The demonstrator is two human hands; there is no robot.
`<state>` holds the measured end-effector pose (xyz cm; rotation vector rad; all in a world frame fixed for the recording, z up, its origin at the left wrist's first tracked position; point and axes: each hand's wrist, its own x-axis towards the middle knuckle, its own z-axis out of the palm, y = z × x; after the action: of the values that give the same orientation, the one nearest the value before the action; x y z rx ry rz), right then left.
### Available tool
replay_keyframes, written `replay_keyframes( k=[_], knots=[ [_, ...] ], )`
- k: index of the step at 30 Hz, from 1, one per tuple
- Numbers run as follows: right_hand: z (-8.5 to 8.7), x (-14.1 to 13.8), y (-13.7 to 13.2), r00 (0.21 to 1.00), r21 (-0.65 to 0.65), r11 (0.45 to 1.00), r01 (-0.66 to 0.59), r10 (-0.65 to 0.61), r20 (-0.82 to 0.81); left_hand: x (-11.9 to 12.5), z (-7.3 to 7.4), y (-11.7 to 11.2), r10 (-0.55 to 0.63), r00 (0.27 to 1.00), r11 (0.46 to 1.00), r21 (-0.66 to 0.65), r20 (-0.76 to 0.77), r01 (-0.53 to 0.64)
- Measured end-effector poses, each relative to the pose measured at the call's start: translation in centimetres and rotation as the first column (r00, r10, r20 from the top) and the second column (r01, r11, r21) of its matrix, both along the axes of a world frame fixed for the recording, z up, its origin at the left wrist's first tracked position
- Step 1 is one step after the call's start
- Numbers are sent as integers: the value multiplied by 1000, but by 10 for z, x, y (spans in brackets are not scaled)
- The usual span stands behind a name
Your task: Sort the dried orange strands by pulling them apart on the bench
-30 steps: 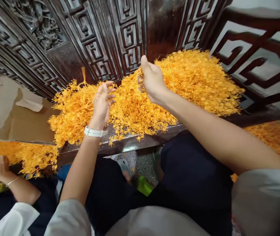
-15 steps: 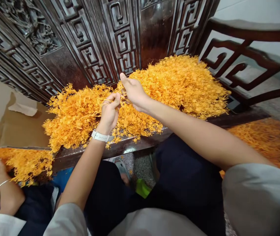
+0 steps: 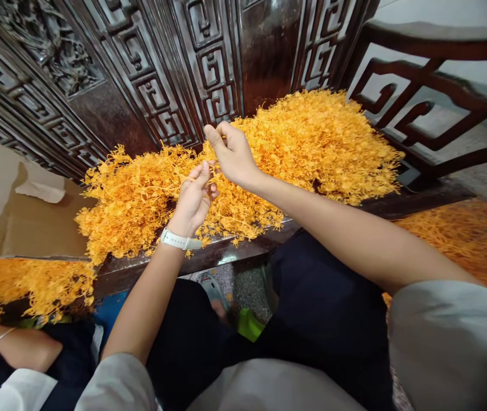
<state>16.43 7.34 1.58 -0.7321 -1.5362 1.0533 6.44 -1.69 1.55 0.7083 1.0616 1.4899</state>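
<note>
Right hand (image 3: 235, 157) sits nearer left hand (image 3: 192, 204) than a second ago; we note left pinching an orange strand (image 3: 213, 168) over the heap's (image 3: 324, 137) left half, right half-curled, grip unclear; hard tugging could snap it.

The hands are drawing together over the heap as a co-worker's arm is sinking.
Over the middle of the orange heap (image 3: 312, 148), the right hand (image 3: 234, 151) is coming in from farther right, then parting slightly from the left hand (image 3: 194, 197), its thumb and forefinger closing toward each other. The left hand, loosely spread a second ago, is now pinching an orange strand (image 3: 188, 179). Left of the heap, the co-worker's forearm (image 3: 24, 345), raised earlier, is lying lower, its hand partly leaving view.
</note>
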Motion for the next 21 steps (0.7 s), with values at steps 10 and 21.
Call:
replay_keyframes(
  k=[10, 21],
  knots=[
    [-1, 2, 2, 999, -29, 999, 16, -15, 42, -2, 1, 0, 20, 1000, 999, -38, -10, -20],
    [-1, -7, -5, 985, -209, 973, -102, 70, -156, 0, 0, -1, -73, 956, 997, 12, 284, 73]
  ],
)
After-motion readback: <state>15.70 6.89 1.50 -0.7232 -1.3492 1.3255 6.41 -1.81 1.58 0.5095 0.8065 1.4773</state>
